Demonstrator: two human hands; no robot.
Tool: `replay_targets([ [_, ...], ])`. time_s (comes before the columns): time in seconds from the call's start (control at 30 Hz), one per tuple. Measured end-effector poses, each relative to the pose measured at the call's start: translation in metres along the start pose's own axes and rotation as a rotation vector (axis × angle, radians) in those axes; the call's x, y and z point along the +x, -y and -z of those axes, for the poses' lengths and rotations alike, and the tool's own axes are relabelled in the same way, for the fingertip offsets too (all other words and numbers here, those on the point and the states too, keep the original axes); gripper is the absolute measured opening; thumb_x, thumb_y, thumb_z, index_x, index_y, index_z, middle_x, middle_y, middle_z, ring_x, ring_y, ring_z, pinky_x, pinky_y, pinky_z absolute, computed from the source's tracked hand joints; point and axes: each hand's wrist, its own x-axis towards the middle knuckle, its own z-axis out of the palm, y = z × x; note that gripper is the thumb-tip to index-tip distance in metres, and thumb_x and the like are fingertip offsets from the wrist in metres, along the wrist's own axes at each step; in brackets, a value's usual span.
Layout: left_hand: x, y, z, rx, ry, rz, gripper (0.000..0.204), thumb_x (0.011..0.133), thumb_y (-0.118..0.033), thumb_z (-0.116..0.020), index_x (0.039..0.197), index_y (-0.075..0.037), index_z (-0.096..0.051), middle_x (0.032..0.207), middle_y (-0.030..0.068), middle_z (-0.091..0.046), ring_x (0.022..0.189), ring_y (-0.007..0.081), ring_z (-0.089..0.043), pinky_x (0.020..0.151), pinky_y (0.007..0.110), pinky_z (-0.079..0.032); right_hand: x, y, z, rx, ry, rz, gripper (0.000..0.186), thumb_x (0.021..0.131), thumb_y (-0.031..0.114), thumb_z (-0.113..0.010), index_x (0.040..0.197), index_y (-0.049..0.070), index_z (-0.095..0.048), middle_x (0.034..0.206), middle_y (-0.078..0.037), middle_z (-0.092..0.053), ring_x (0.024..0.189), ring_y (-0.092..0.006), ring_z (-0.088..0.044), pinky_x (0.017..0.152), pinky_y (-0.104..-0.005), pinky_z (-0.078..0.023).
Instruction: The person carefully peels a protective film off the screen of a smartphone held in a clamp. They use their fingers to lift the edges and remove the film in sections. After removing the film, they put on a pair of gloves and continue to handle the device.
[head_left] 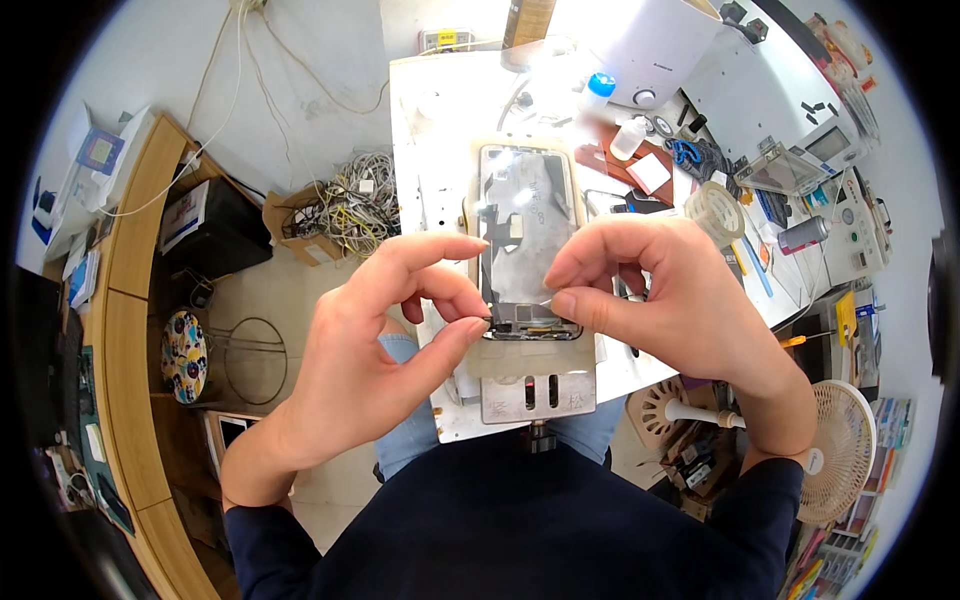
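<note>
An opened phone housing, with a grey inner plate, lies on a metal holder at the middle of the bench. My left hand is at its lower left corner, thumb and a curled finger pinched at the edge, index finger arched over the side. My right hand hovers at the lower right of the housing, thumb and bent index finger close together. What either pinch holds is too small to make out.
The white bench carries bottles, a tape roll, tools and a white appliance. Tangled cables lie left of it, near a wooden desk. A white fan stands at lower right.
</note>
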Motion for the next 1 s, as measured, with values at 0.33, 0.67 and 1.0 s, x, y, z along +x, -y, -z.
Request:
replay_targets([
  [0.33,-0.0017,0.0007,-0.0008,-0.017,-0.008,0.000,0.059,0.087,0.001,-0.073,0.141,-0.003,-0.050,0.096,0.0015,-0.071,0.088,0.0064,-0.062,0.080,0.025,-0.041,0.0035,0.0005,0.0011,0.074,0.040,-0.012,0.011,0.090,0.007,-0.076,0.098,0.001,-0.072,0.087,0.001,-0.071,0.080,-0.0039,-0.062,0.070,-0.0209,-0.045],
  [0.67,-0.0027,0.0025,-0.0017,0.002,-0.019,-0.024,0.062,0.087,0.001,-0.074,0.143,-0.003,-0.047,0.095,0.0012,-0.071,0.087,0.0068,-0.062,0.080,0.026,-0.042,0.0063,-0.0038,-0.0028,0.107,0.057,-0.015,0.013,0.091,0.011,-0.072,0.098,0.000,-0.072,0.081,-0.003,-0.069,0.077,-0.0094,-0.064,0.072,-0.0275,-0.052],
  [1.0,-0.0063,0.0047,-0.0052,0.058,-0.060,-0.092,0.063,0.086,0.003,-0.074,0.143,-0.004,-0.048,0.095,0.0020,-0.072,0.086,0.0077,-0.064,0.080,0.027,-0.042,0.0061,-0.0029,-0.0037,0.062,0.038,-0.020,0.012,0.090,0.011,-0.072,0.097,0.001,-0.072,0.079,-0.002,-0.067,0.075,-0.0092,-0.060,0.070,-0.0267,-0.050],
])
